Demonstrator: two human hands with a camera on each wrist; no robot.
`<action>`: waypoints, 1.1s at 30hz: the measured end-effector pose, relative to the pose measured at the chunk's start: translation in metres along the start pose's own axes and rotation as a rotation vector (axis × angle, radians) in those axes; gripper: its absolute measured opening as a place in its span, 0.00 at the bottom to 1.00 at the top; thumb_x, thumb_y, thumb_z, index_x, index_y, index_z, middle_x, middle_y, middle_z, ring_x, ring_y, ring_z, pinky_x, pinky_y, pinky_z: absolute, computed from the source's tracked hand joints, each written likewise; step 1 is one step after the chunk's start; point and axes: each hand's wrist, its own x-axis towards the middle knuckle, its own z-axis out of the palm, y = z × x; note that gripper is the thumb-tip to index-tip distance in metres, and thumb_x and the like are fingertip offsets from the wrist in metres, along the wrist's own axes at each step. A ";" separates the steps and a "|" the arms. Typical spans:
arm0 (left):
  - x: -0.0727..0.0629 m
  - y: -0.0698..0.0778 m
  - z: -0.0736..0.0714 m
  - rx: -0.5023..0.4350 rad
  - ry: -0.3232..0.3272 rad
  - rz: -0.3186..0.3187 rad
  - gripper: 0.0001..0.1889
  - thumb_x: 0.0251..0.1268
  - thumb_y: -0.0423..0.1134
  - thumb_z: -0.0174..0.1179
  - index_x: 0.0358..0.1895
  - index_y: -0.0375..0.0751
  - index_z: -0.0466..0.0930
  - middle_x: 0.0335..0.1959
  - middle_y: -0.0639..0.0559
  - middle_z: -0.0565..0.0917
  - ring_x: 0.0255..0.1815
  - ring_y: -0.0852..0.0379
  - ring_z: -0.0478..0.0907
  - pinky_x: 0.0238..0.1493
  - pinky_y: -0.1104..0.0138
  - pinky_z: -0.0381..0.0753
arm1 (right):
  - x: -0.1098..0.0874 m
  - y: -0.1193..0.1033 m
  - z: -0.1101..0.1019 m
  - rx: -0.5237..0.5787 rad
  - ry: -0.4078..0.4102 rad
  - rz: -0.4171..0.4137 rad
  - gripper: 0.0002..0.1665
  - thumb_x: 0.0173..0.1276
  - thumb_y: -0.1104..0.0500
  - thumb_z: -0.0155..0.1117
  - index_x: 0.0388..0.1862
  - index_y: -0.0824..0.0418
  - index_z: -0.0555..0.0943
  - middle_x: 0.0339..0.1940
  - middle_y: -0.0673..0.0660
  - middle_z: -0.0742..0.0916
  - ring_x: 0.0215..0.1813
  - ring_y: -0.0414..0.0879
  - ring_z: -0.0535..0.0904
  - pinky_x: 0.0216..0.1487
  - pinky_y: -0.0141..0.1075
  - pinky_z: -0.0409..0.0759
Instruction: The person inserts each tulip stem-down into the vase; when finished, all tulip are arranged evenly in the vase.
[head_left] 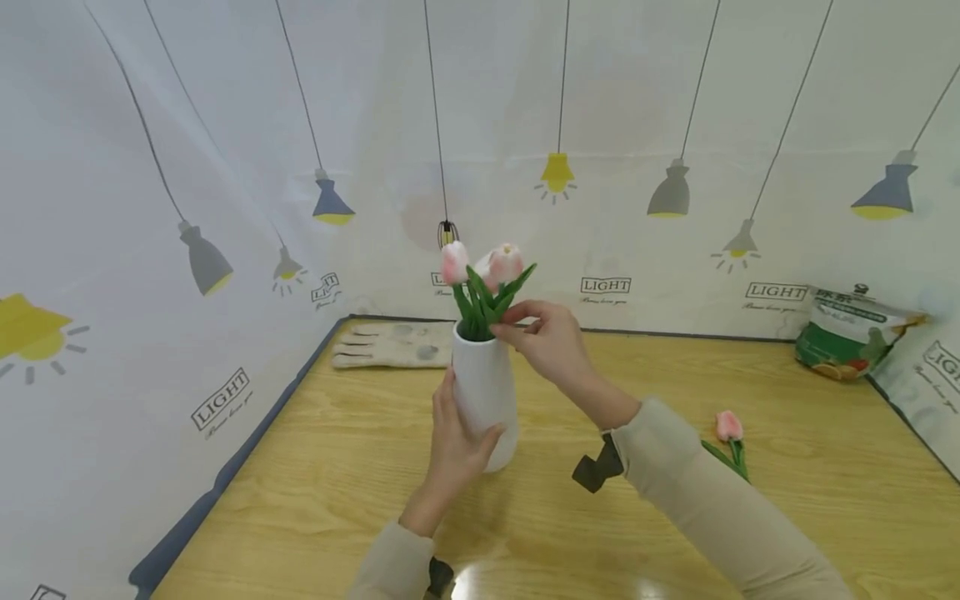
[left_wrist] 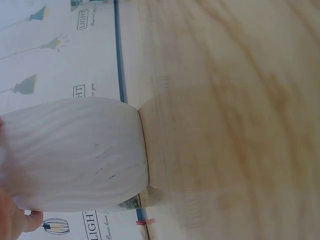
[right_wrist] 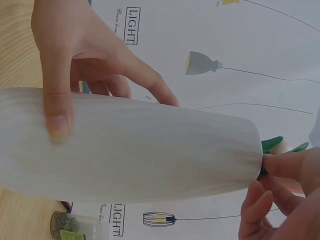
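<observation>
A white ribbed vase (head_left: 483, 396) stands upright on the wooden table, holding several pink-and-white artificial tulips (head_left: 504, 265) with green leaves. My left hand (head_left: 459, 442) grips the vase low on its body, thumb on the near side, as the right wrist view also shows. At the rim, my right hand (head_left: 553, 343) pinches a green tulip stem or leaf; the fingers partly cover it. The stems' lower ends are hidden inside the vase. Another pink tulip (head_left: 729, 427) lies on the table to the right, partly behind my right sleeve.
Behind the vase lies a pale, glove-like cloth (head_left: 390, 346). A green-and-white bag (head_left: 851, 333) stands in the back right corner. The right wrist view shows a clear container (right_wrist: 72, 225) with dark green contents. Lamp-printed white sheeting encloses the table (head_left: 315, 475).
</observation>
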 end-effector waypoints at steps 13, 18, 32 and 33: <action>0.000 0.002 0.003 -0.019 -0.011 0.014 0.51 0.47 0.41 0.66 0.69 0.45 0.37 0.63 0.38 0.55 0.61 0.41 0.60 0.53 0.47 0.68 | 0.002 -0.001 0.000 0.036 0.015 0.007 0.14 0.56 0.49 0.62 0.35 0.58 0.80 0.34 0.56 0.84 0.21 0.43 0.75 0.18 0.31 0.68; 0.000 0.002 0.002 -0.011 -0.018 0.031 0.51 0.47 0.41 0.66 0.69 0.43 0.36 0.63 0.37 0.54 0.61 0.41 0.60 0.52 0.46 0.68 | 0.003 0.001 -0.001 0.038 0.032 0.010 0.14 0.57 0.50 0.61 0.33 0.59 0.81 0.30 0.57 0.84 0.18 0.40 0.73 0.15 0.30 0.66; 0.000 0.003 -0.002 -0.003 -0.015 0.013 0.51 0.47 0.40 0.66 0.69 0.43 0.36 0.62 0.37 0.55 0.60 0.41 0.60 0.52 0.45 0.68 | 0.000 0.005 -0.005 0.013 -0.056 -0.015 0.15 0.58 0.49 0.60 0.36 0.59 0.80 0.40 0.55 0.84 0.20 0.42 0.75 0.21 0.34 0.73; 0.000 0.003 -0.002 -0.001 -0.014 0.013 0.51 0.47 0.40 0.66 0.69 0.42 0.36 0.62 0.37 0.55 0.60 0.41 0.60 0.52 0.45 0.68 | -0.001 0.006 -0.005 0.005 -0.066 -0.021 0.15 0.58 0.49 0.60 0.36 0.59 0.80 0.40 0.55 0.84 0.19 0.42 0.75 0.21 0.34 0.74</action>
